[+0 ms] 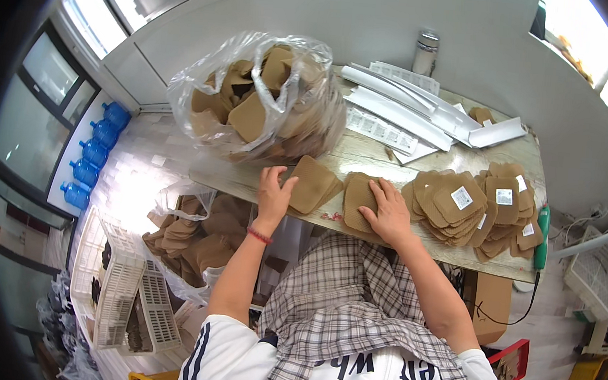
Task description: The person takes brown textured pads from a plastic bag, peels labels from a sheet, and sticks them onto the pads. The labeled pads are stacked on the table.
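Note:
Two small stacks of flat tan pieces with rounded corners lie by the near edge of the table. My left hand [273,196] is at the left side of the slanted left stack [313,183], thumb and fingers apart, with nothing gripped. Flat on the right stack [357,203] rests my right hand [389,212], its fingers stretched out over the top piece. Further right are larger heaps of the same pieces [446,198], several with white square labels [461,197] on top.
A clear plastic bag [317,119] full of tan pieces stands on the table's far left. White label sheets [396,108] and a steel flask [426,53] are at the back. A green corded tool [542,237] lies on the right edge. White crates [121,290] stand lower left.

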The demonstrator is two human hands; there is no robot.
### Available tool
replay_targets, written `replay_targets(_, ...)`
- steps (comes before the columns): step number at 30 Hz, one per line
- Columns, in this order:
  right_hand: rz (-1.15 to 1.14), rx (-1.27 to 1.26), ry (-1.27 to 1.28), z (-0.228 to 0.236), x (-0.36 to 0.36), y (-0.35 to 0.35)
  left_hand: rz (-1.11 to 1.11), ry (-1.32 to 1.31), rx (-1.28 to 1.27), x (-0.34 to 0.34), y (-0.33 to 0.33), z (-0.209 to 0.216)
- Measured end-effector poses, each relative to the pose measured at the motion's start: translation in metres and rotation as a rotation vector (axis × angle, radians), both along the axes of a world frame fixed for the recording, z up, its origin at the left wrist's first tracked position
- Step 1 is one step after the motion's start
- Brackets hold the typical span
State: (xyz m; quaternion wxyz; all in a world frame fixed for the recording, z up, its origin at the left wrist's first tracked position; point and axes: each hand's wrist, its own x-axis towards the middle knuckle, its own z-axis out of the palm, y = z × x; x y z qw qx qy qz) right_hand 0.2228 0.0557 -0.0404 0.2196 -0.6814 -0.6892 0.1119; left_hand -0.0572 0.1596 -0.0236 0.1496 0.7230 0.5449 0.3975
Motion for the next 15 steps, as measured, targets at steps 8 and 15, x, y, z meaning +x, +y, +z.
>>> replay_targets(8, -0.083, 0.394, 0.2, -0.015, -0.007, -0.021, -0.023, -0.207, 0.41, -0.043, -0.015, 0.095)
replay_targets(15, -0.218, 0.576, 0.298, -0.021, -0.006, -0.018, 0.08, -0.018, 0.739, -0.047, 0.05, 0.153)
